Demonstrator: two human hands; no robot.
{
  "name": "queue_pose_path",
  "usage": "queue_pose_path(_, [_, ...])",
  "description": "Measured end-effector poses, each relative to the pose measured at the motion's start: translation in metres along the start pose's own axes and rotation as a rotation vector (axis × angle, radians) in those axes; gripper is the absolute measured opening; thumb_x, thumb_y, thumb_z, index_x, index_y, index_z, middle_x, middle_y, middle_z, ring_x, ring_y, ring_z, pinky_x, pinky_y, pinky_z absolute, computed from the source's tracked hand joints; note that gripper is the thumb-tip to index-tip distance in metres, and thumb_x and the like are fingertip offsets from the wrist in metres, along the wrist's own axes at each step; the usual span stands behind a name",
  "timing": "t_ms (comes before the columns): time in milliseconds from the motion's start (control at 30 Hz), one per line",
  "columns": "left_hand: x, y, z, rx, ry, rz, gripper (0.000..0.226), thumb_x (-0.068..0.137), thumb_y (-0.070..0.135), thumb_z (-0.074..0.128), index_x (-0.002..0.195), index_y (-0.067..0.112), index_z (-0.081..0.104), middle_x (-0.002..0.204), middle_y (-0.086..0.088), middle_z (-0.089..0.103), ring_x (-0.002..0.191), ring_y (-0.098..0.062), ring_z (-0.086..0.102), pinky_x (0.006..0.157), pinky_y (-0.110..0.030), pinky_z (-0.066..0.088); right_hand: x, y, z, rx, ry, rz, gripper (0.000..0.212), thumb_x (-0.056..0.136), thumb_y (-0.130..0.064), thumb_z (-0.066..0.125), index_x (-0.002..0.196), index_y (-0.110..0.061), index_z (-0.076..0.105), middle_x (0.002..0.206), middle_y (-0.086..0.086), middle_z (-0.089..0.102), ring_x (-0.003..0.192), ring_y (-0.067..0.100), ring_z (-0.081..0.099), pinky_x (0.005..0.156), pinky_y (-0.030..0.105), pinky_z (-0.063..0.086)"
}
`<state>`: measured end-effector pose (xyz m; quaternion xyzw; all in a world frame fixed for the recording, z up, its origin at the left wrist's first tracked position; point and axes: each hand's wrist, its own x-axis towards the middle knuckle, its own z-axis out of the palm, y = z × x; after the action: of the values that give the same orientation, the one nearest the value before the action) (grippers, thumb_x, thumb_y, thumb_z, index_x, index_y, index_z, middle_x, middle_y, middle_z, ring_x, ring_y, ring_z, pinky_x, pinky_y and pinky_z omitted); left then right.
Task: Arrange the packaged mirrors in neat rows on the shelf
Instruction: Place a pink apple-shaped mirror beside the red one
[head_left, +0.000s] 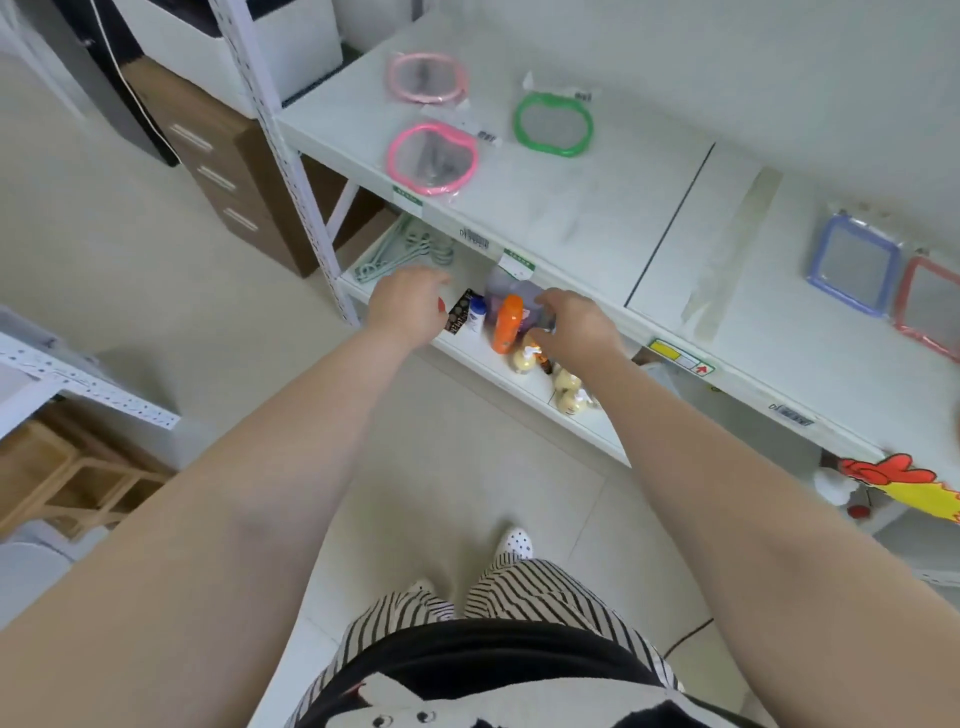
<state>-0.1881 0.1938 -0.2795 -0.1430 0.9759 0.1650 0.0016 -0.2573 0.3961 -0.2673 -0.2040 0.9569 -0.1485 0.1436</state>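
Observation:
Five packaged mirrors lie on the white upper shelf (597, 218). Two pink round ones (427, 78) (432, 158) sit at the back left, with a green one (554, 124) to their right. A blue square one (854, 265) and a red square one (930, 306) lie at the far right. Both my arms reach down to the lower shelf (483, 353). My right hand (576, 327) has its fingers closed on a purple package (511, 292), blurred and partly hidden behind an orange bottle. My left hand (410, 301) hovers beside it, fingers loosely apart, holding nothing visible.
The lower shelf holds pale green hangers (405, 249), an orange bottle (506, 325), a small white bottle (475, 317), a black card (460, 312) and several yellow pump bottles (566, 387). A brown drawer cabinet (228, 171) stands left of the shelf post (291, 156).

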Motion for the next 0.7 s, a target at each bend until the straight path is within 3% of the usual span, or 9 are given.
queue_pose_path(133, [0.026, -0.027, -0.008, -0.034, 0.021, -0.047, 0.045, 0.082, 0.018, 0.061, 0.127, 0.022, 0.059, 0.124, -0.004, 0.064, 0.116, -0.028, 0.058, 0.088, -0.034, 0.048, 0.046, -0.027, 0.005, -0.017, -0.011, -0.028, 0.036, 0.085, -0.022, 0.056, 0.121, -0.023, 0.056, 0.116, 0.004, 0.061, 0.107, 0.025, 0.058, 0.080, 0.035, 0.050])
queue_pose_path(233, [0.050, -0.043, -0.018, -0.002, 0.019, -0.085, 0.043, 0.082, 0.015, 0.061, 0.125, 0.019, 0.059, 0.120, -0.007, 0.063, 0.113, -0.030, 0.058, 0.085, -0.034, 0.048, 0.085, -0.044, 0.007, -0.011, -0.013, -0.099, 0.046, 0.087, -0.025, 0.057, 0.132, -0.024, 0.052, 0.125, 0.003, 0.059, 0.118, 0.024, 0.053, 0.089, 0.037, 0.050])
queue_pose_path(467, [0.117, -0.071, -0.042, 0.003, 0.046, -0.143, 0.032, 0.078, 0.014, 0.061, 0.110, 0.015, 0.063, 0.099, -0.009, 0.064, 0.096, -0.031, 0.061, 0.073, -0.034, 0.048, 0.172, -0.074, 0.000, -0.038, -0.003, -0.168, 0.046, 0.088, -0.029, 0.059, 0.132, -0.026, 0.051, 0.127, 0.000, 0.058, 0.121, 0.022, 0.050, 0.091, 0.038, 0.049])
queue_pose_path(700, [0.178, -0.097, -0.054, -0.015, 0.039, -0.125, 0.047, 0.085, 0.018, 0.058, 0.132, 0.017, 0.054, 0.117, -0.013, 0.062, 0.110, -0.034, 0.058, 0.087, -0.037, 0.049, 0.229, -0.092, -0.011, -0.070, 0.022, -0.167, 0.047, 0.089, -0.031, 0.060, 0.134, -0.025, 0.049, 0.130, 0.001, 0.058, 0.123, 0.021, 0.050, 0.093, 0.038, 0.049])
